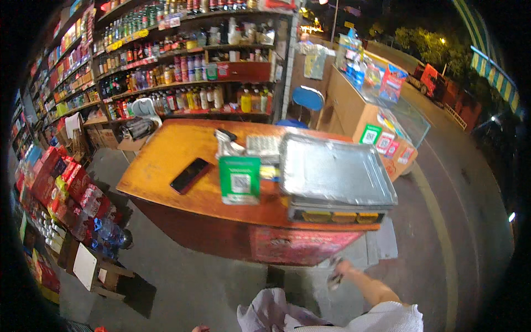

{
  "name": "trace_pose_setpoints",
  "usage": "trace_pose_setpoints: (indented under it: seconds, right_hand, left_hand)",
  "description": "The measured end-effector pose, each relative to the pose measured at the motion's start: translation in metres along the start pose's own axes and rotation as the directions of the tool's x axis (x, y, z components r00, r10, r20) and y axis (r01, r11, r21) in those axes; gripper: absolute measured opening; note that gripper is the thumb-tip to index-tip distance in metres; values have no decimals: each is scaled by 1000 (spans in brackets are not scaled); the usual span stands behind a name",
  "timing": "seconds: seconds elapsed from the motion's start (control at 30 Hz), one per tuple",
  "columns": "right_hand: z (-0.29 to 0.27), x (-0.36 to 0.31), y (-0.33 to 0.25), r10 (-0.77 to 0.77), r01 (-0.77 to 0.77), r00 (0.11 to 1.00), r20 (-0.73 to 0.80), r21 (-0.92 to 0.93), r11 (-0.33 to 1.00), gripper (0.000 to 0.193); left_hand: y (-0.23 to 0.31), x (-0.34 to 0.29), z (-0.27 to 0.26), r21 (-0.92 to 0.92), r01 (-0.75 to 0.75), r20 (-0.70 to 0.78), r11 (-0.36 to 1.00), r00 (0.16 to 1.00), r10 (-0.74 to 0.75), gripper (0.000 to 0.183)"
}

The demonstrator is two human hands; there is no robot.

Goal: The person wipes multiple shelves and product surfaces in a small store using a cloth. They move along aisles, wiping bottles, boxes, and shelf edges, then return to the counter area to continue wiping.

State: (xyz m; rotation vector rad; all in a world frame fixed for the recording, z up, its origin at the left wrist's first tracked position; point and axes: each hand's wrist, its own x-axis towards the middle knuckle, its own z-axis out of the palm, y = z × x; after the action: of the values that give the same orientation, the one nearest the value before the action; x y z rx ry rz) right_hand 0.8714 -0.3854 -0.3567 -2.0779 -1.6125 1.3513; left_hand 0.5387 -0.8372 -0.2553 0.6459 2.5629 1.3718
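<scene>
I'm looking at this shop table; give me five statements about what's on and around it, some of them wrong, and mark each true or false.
1. The dark phone lies on the wooden table, left of the green card. True.
2. The phone leans against the card. False: it lies flat, apart from the card.
3. The right hand is beyond the table's near edge, with what looks like a small greyish item, too blurred to identify. True.
4. A blue chair stands on the far side of the table. True.
5. The wall behind the table is bare. False: shelves of bottles stand there.
</scene>
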Motion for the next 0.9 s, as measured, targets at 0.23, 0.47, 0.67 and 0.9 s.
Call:
trace_pose_setpoints:
  seconds: [0.23, 0.47, 0.67, 0.9]
  right_hand:
    - [201, -165, -159, -276, 588, 341, 899, 24, 808, 41]
    - [271, -267, -324, -679, 946, -9, 734, 226, 232, 52]
    - [319, -271, -449, -877, 936, 185, 443, 193, 295, 52]
    - [435, -230, -559, -964, 968, 239, 112, 51, 246, 56]
  left_hand:
    - [13, 46, -94, -137, 335, -102, 932, 931, -350, 10]
    - [39, 37, -135, 164, 168, -179, 972, 974, -138, 9]
    - [-2, 40, -156, -141, 501, -326, 854, 791, -518, 14]
    - [-45, 195, -206, -10, 390, -178, 921, 905, -386, 15]
